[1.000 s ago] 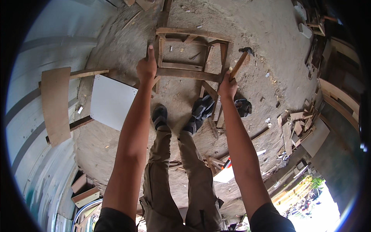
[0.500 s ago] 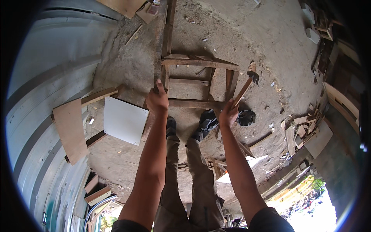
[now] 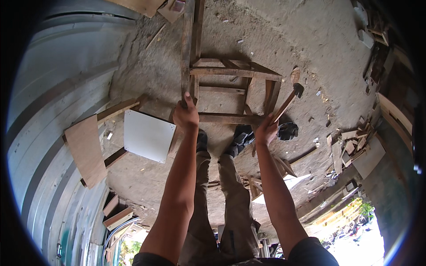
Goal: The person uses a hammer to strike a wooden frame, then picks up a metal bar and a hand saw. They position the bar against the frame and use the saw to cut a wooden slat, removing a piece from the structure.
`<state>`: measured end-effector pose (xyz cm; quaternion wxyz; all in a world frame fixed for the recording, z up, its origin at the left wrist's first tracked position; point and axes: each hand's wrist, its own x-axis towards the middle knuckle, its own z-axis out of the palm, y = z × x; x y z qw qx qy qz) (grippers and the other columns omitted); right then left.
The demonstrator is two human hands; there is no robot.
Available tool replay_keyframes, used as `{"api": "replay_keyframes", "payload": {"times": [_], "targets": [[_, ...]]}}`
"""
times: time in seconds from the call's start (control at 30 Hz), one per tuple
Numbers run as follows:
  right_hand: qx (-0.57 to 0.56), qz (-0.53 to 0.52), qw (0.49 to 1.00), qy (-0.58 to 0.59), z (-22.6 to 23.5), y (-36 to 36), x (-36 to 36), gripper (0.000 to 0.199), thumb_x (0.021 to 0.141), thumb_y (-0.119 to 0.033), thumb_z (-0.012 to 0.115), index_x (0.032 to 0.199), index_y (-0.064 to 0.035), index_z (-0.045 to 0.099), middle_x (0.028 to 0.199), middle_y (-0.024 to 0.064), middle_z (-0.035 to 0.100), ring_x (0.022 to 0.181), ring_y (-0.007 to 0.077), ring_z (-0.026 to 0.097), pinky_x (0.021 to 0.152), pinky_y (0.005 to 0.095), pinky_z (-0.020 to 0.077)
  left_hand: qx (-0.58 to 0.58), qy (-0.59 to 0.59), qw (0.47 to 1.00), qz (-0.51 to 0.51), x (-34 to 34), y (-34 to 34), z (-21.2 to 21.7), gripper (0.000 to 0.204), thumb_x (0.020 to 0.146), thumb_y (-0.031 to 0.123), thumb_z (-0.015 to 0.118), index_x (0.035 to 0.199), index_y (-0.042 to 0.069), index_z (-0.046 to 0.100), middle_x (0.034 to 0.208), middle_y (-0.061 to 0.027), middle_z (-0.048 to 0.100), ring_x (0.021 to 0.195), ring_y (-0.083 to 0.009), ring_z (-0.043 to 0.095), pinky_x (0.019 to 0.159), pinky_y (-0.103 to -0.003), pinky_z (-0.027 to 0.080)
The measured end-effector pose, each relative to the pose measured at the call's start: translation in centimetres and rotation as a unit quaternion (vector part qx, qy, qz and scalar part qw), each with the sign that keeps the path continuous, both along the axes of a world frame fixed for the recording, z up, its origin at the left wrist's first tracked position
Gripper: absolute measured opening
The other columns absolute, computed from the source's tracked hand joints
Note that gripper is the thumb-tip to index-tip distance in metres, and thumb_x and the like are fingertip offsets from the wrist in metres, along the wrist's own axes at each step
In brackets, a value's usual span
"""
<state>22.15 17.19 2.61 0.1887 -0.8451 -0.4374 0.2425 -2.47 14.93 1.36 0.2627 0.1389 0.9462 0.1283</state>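
Note:
My left hand point(image 3: 186, 113) is closed around the near end of a long wooden post on a bare wooden frame point(image 3: 230, 119), shaped like a chair's. The thumb lies along the post. In my right hand point(image 3: 266, 130) is a hammer point(image 3: 286, 105), gripped by its wooden handle. Its dark head points away from me, just right of the frame's right corner and apart from it. The frame stands on the floor in front of my feet, with slats and braces between its legs.
A white panel point(image 3: 148, 136) and a brown board point(image 3: 86, 150) lean on timber at the left, near a corrugated metal wall point(image 3: 75, 57). A dark round object point(image 3: 288, 131) lies beside my right hand. Wood scraps point(image 3: 350, 148) are piled at the right. A loose wooden piece point(image 3: 295, 74) lies past the hammer.
The view has shifted slightly, so most things sit a little further right. The hammer's head has turned a little. Both hands keep their holds.

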Motion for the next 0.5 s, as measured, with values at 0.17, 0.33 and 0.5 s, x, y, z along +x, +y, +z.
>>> {"api": "replay_keyframes", "payload": {"times": [0.17, 0.33, 0.5], "targets": [[-0.013, 0.022, 1.0, 0.004, -0.3, -0.1, 0.9, 0.051, 0.098, -0.044, 0.049, 0.097, 0.0057, 0.058, 0.082, 0.0281, 0.063, 0.081, 0.0478, 0.062, 0.069, 0.0523, 0.0445, 0.0, 0.007, 1.0, -0.015, -0.3, -0.9, -1.6, 0.084, 0.089, 0.075, 0.032, 0.093, 0.001, 0.071, 0.09, -0.0248, 0.069, 0.089, -0.0449, 0.065, 0.08, -0.053, 0.05], [0.004, 0.0, 1.0, 0.008, -0.9, -0.2, 1.0, 0.047, 0.097, -0.041, 0.053, 0.094, 0.0051, 0.06, 0.082, 0.0274, 0.065, 0.085, 0.0463, 0.065, 0.071, 0.0515, 0.0481, 0.008, -0.023, 0.999, -0.033, -0.6, -0.2, -0.7, 0.087, 0.09, 0.074, 0.03, 0.097, -0.002, 0.071, 0.094, -0.0256, 0.069, 0.094, -0.0442, 0.065, 0.084, -0.053, 0.049], [0.013, 0.007, 0.999, 0.044, -1.2, 0.3, 1.7, 0.049, 0.094, -0.043, 0.056, 0.088, 0.0047, 0.062, 0.082, 0.0275, 0.067, 0.085, 0.0456, 0.066, 0.072, 0.0508, 0.0502, 0.067, 0.037, 0.996, -0.056, -0.1, -0.4, -0.4, 0.082, 0.093, 0.069, 0.032, 0.112, -0.004, 0.061, 0.103, -0.0253, 0.068, 0.098, -0.0449, 0.064, 0.084, -0.053, 0.049]]}}
